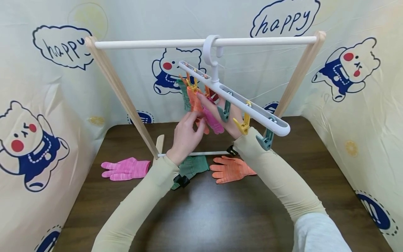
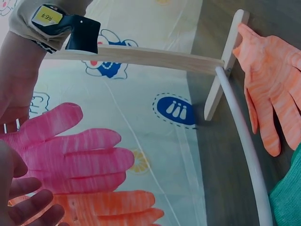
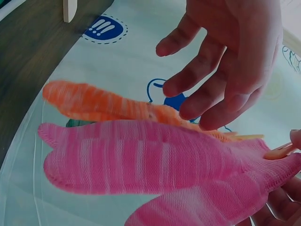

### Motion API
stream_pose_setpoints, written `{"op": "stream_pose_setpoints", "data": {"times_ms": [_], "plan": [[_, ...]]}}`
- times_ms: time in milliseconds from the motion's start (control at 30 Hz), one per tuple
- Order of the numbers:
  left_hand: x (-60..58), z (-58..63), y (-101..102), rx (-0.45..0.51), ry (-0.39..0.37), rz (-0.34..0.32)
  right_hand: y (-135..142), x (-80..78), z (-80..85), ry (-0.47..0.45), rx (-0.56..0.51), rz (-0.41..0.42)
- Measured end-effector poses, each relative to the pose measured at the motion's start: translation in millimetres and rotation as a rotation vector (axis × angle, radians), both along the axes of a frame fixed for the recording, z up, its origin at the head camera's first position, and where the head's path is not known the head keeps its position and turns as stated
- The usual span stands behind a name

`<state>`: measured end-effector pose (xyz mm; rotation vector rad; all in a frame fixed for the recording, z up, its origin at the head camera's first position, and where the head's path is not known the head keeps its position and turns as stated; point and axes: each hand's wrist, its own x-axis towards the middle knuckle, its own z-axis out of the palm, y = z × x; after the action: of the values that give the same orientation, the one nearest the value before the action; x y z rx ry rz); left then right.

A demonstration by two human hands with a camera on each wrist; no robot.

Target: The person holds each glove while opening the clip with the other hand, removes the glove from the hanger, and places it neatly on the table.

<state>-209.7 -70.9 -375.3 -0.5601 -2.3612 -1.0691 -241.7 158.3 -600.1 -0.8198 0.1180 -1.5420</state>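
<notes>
A pink glove (image 3: 141, 155) hangs by its cuff from the white clip hanger (image 1: 252, 105). At that cuff my right hand (image 1: 233, 119) pinches an orange clothespin (image 3: 280, 151), with thumb at the peg and fingers behind the knit; part of this grip is hidden. My left hand (image 1: 189, 131) hovers beside the hanging gloves, its fingers loosely bent and holding nothing in the right wrist view. An orange glove (image 2: 113, 207) hangs beside the pink one. Farther along the bar a green glove (image 1: 185, 94) hangs, partly covered.
The hanger hooks over a white rod (image 1: 151, 44) on a wooden frame (image 1: 122, 94). Green clips (image 1: 266, 140) and a yellow clip (image 1: 244, 122) dangle at its near end. On the table lie a pink glove (image 1: 126, 169), a green glove (image 1: 193, 166) and an orange glove (image 1: 231, 169).
</notes>
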Motion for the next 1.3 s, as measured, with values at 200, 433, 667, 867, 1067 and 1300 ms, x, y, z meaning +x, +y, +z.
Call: {"op": "stream_pose_setpoints", "data": {"times_ms": [200,433,667,867,1067,1300], "plan": [[-0.4,0.4,-0.5,0.021,-0.023,-0.009,0.8,0.4,-0.9,-0.002,0.010,0.003],[-3.1,1.2,-1.0,0.041,-0.035,-0.007,0.5,-0.5,-0.4,-0.002,0.003,0.012],[-3.6,3.5,1.3,0.077,-0.057,-0.006,0.4,1.7,-2.0,0.007,-0.006,-0.005],[-4.1,4.0,2.4,0.082,-0.068,-0.009,-1.8,0.6,-2.6,0.024,-0.031,0.004],[-5.2,4.5,4.6,0.122,-0.060,-0.033,-2.4,-0.3,-2.1,0.031,-0.045,0.012],[-6.6,4.5,6.7,0.206,-0.113,-0.078,0.3,1.4,-0.7,-0.021,0.002,0.009]]}}
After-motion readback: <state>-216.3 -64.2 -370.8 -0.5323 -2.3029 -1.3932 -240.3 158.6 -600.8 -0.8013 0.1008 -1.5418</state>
